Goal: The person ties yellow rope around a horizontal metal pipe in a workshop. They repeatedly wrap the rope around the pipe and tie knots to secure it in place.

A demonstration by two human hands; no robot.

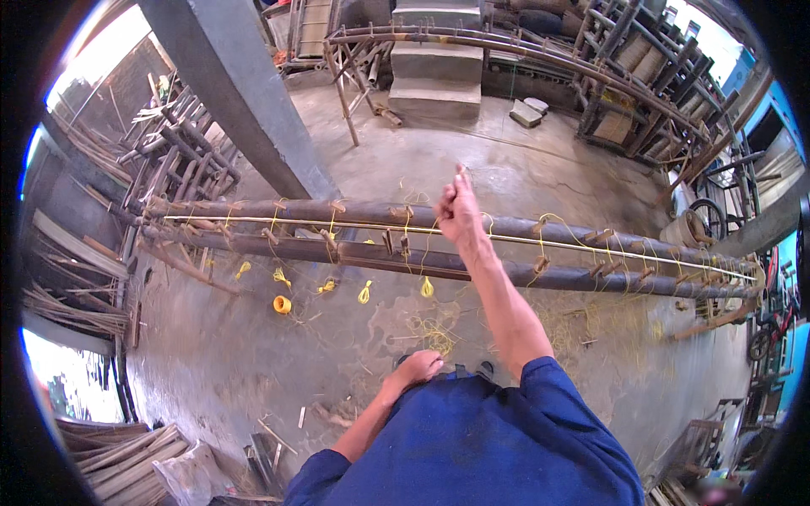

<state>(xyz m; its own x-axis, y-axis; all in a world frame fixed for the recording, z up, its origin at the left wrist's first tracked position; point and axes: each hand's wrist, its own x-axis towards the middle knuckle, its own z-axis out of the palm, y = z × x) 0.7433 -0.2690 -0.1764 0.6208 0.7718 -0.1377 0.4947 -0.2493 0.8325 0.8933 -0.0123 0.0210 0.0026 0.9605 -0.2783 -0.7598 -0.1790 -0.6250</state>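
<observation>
My right hand [460,209] is stretched forward over a long frame of two dark wooden poles [498,226]. Its fingers are closed in a pinch; what they hold, if anything, is too fine to make out. Close to my waist, my left hand [419,368] is curled closed, its contents hidden. Between the poles runs a thin pale rod [363,228], with wooden pegs [540,264] along both poles. Yellow string [553,221] loops around them. Several small string bundles [427,287] hang on the near side, and a loose yellow tangle [437,336] lies beyond my left hand.
A yellow roll [282,304] is left of the bundles. Behind the frame stand a concrete pillar [245,93], concrete steps [435,80] and a second pole rack [506,44]. Split bamboo strips [126,464] are piled at lower left. Stone blocks [526,113] lie on the far floor.
</observation>
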